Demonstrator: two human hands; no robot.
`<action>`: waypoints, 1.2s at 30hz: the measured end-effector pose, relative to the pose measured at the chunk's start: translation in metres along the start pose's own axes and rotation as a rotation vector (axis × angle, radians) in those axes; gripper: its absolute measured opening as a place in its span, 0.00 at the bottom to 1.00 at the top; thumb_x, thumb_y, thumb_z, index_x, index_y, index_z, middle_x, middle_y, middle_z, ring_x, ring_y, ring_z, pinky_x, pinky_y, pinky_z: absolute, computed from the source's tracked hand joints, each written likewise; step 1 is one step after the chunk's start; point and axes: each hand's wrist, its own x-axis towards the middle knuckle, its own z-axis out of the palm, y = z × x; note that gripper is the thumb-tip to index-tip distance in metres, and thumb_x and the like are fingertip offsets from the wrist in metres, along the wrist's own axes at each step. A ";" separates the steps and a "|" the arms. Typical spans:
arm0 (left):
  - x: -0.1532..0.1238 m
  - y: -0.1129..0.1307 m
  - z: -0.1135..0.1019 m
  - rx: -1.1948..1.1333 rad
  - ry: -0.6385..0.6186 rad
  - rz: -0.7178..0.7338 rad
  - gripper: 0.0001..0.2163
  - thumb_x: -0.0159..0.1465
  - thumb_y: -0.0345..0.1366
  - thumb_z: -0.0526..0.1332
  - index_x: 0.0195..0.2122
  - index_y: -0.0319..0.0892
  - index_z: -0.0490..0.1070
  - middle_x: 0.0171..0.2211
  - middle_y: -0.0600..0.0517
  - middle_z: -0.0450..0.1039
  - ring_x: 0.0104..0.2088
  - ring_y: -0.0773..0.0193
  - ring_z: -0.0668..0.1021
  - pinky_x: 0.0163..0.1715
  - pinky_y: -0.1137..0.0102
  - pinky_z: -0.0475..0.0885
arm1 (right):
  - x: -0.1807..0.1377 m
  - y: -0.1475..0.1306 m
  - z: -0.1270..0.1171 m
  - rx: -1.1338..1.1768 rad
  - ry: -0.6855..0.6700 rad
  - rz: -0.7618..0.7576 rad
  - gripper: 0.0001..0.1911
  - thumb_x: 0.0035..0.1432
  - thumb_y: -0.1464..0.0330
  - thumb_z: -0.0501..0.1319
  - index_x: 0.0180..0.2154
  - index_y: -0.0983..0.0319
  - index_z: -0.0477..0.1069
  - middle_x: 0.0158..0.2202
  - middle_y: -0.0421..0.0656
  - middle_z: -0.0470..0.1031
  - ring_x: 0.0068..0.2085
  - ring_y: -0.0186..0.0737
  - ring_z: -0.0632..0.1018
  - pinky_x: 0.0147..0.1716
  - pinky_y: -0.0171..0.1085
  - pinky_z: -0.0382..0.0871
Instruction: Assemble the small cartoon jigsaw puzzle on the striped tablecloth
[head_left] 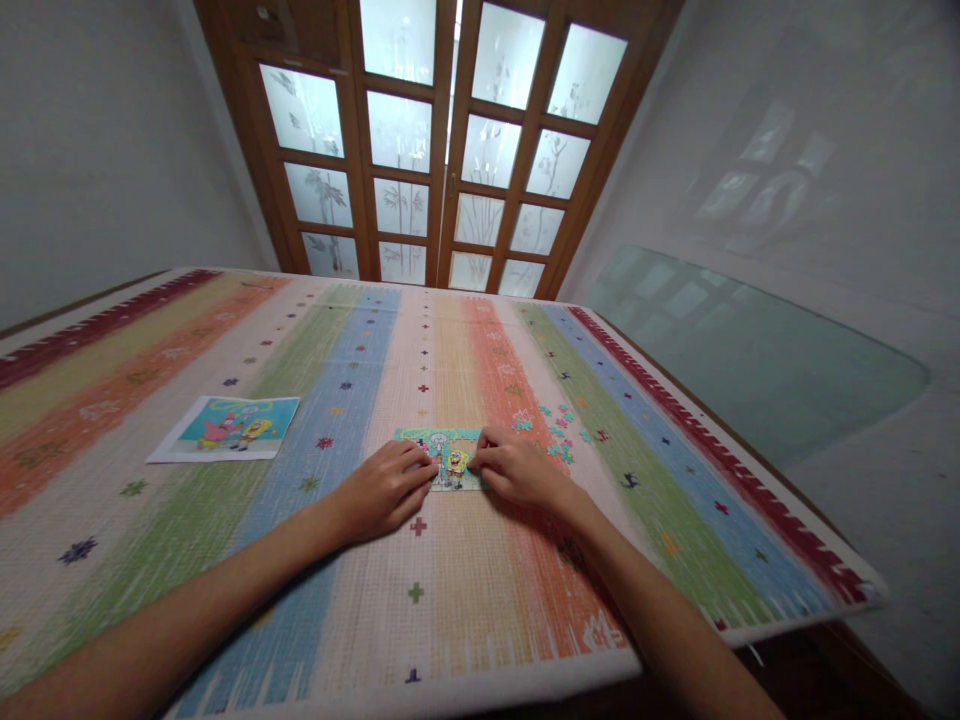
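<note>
A small jigsaw puzzle with cartoon figures lies on the cloth in front of me, partly assembled, with a bare tan patch at its upper right. My left hand lies at its left edge, fingers side by side and loosely bent, fingertips touching the puzzle. Over the right part, my right hand is closed in a pinch, covering that side; whatever is between its fingertips is hidden. Loose teal puzzle pieces are scattered to the right, beyond my right hand. Off to the left lies a printed reference picture of similar cartoon figures.
A striped, patterned tablecloth covers the table, whose front edge is close to me. Wooden doors with frosted panes stand behind its far end. A pale green glass-like panel is along the right wall.
</note>
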 end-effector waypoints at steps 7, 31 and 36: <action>-0.001 -0.001 0.001 -0.029 0.001 -0.010 0.12 0.72 0.30 0.53 0.49 0.39 0.75 0.41 0.43 0.76 0.45 0.53 0.75 0.45 0.57 0.73 | -0.001 0.000 0.000 -0.022 0.047 -0.013 0.13 0.62 0.76 0.58 0.37 0.60 0.81 0.37 0.46 0.73 0.40 0.41 0.73 0.40 0.38 0.65; -0.001 -0.001 0.001 -0.021 0.007 0.000 0.11 0.72 0.31 0.53 0.49 0.40 0.74 0.42 0.43 0.76 0.45 0.53 0.75 0.46 0.57 0.73 | -0.001 0.003 0.013 -0.021 0.079 -0.014 0.15 0.65 0.76 0.57 0.46 0.60 0.80 0.42 0.47 0.74 0.43 0.42 0.74 0.45 0.39 0.68; -0.001 -0.002 0.001 -0.026 0.005 0.004 0.12 0.73 0.31 0.52 0.49 0.39 0.74 0.43 0.43 0.76 0.45 0.52 0.75 0.46 0.57 0.73 | -0.002 0.023 -0.008 0.004 0.173 0.007 0.14 0.61 0.77 0.58 0.43 0.62 0.79 0.41 0.48 0.75 0.42 0.43 0.75 0.44 0.41 0.69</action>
